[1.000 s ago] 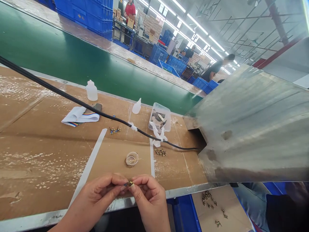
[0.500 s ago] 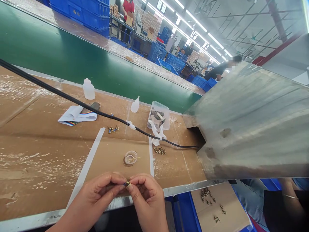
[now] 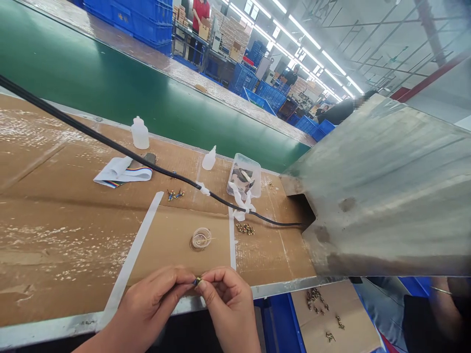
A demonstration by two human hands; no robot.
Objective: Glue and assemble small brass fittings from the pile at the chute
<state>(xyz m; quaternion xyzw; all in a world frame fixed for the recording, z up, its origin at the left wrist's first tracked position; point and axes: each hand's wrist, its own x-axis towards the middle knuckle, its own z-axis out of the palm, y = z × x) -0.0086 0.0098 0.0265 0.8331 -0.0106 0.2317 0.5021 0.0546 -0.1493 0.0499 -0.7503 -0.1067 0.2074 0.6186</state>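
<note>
Between my fingertips is a small blue and gold metal piece (image 3: 197,281), too small to name more exactly. My left hand (image 3: 152,301) pinches its blue end, and my right hand (image 3: 226,304) pinches the gold end. Both hands are closed, just above the table's metal front edge. Beyond them stands a small clear cup (image 3: 201,239) with a thin stick across it. Several similar blue and gold pieces (image 3: 175,194) lie farther left, and a pile of gold-coloured pieces (image 3: 245,229) lies right of the white tape strip (image 3: 232,240).
A black cable (image 3: 110,147) hangs across the cardboard-covered table into a metal housing (image 3: 379,196). Two white bottles (image 3: 140,133), a clear plastic box (image 3: 253,171) and a folded striped strip (image 3: 121,171) stand or lie behind. A green conveyor (image 3: 147,93) runs past. Lower right, more pieces (image 3: 315,300) lie on cardboard.
The view has shifted slightly, so the table things appear a little farther right. Both hands keep pinching the small piece, with only a slight change in finger position.
</note>
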